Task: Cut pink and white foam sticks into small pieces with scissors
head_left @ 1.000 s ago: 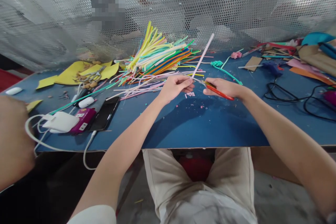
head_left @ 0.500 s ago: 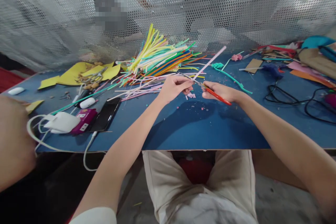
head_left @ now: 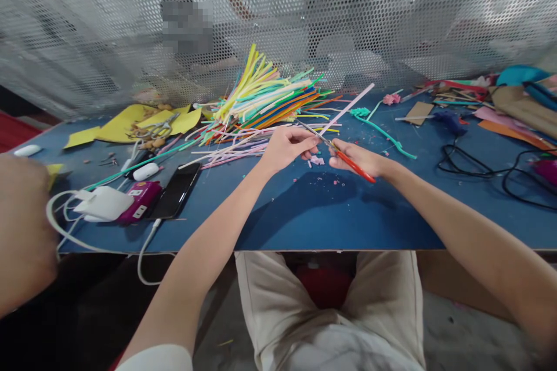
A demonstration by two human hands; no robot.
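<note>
My left hand (head_left: 288, 148) pinches the lower end of a pale pink pipe cleaner (head_left: 350, 106), which slants up to the right. Red-handled scissors (head_left: 355, 168) are gripped in my right hand (head_left: 360, 156), their blades pointing up and left across the pipe cleaner close to my left fingertips. Whether the blades are fully closed is too small to tell. Just below my left fingers lie small pink pieces (head_left: 317, 160) on the blue table (head_left: 304, 214). Behind my left hand are loose pale pink and lilac pipe cleaners (head_left: 237, 151).
A large bundle of coloured pipe cleaners (head_left: 270, 98) is at the back. Green and pink twisted pieces (head_left: 360, 112) lie right of it. A phone (head_left: 176, 191), white charger (head_left: 104, 203) and cables sit left, near another person's arm (head_left: 26, 232). A black cable (head_left: 470, 165) coils right.
My right hand and the scissors have shifted slightly left and down, closer to my left hand. My left hand keeps its pinch on the pipe cleaner. The other person's arm has moved a little.
</note>
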